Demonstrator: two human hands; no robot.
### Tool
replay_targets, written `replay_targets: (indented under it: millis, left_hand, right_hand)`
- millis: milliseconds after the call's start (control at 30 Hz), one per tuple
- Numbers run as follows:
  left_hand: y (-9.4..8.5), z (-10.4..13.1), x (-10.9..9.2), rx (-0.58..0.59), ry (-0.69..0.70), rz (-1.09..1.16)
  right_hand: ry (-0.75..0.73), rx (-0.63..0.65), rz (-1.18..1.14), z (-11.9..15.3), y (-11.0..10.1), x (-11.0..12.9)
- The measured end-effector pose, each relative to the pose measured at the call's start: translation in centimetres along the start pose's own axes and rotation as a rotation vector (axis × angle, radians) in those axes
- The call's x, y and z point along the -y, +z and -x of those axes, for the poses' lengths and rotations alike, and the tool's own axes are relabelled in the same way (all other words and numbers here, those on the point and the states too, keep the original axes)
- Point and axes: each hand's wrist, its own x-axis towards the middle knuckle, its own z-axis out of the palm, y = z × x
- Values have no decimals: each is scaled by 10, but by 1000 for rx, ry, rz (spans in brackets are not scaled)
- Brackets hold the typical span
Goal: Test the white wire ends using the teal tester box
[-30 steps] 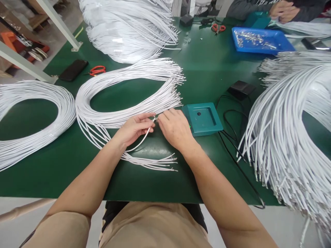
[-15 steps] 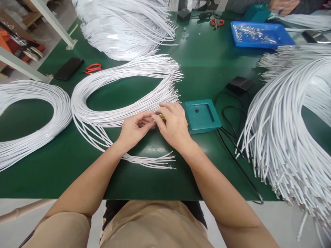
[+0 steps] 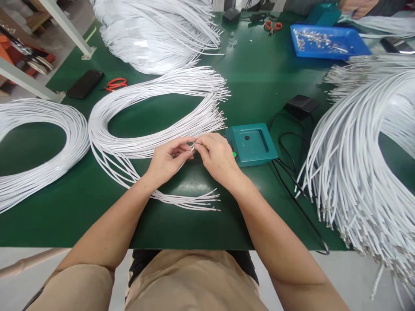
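Observation:
My left hand [image 3: 167, 160] is closed on a thin white cable, its end pinched between thumb and fingers. Beside it, my right hand [image 3: 218, 159] pinches at the tip of the same cable; the small part between the fingertips is too tiny to make out. Behind both hands lies a looped bundle of white cables [image 3: 106, 125], its ends pointing right. Several cable ends [image 3: 194, 201] lie nearer the table edge. Just right of my right hand sits a teal device [image 3: 254, 144] with a shallow tray top and a green button.
Other white coils lie at left [image 3: 74, 134], at back [image 3: 145, 39] and at right [image 3: 350, 160]. A blue tray [image 3: 327, 42] holds metal bits. There are red-handled snips [image 3: 116, 84], a phone [image 3: 85, 84], a black box [image 3: 301, 106] and black cords. A person's hands show at top right.
My right hand's fingers have curled in closer to my left fingertips. The yellowish piece that showed beneath them is no longer visible. The view has shifted slightly.

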Motion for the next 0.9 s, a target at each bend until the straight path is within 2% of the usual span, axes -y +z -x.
replay_targets:
  millis: [133, 233, 367, 567, 700, 900]
  left_hand:
    - [-1, -5, 4, 19, -132, 100]
    - [-2, -8, 7, -1, -205, 89]
    - [-2, -8, 10, -9, -234, 78]
    - [0, -7, 12, 8, -239, 81]
    - [2, -8, 14, -9, -253, 53]
    - [6, -7, 13, -39, -296, -12]
  right_hand:
    - [-124, -26, 273, 1, -3, -9]
    - [-91, 4, 415, 0, -6, -17]
    - [-78, 64, 423, 0, -10, -23]
    - [-102, 65, 435, -2, -9, -24]
    - [-111, 34, 472, -5, -7, -26]
    - [-94, 62, 511, -6, -7, -24]
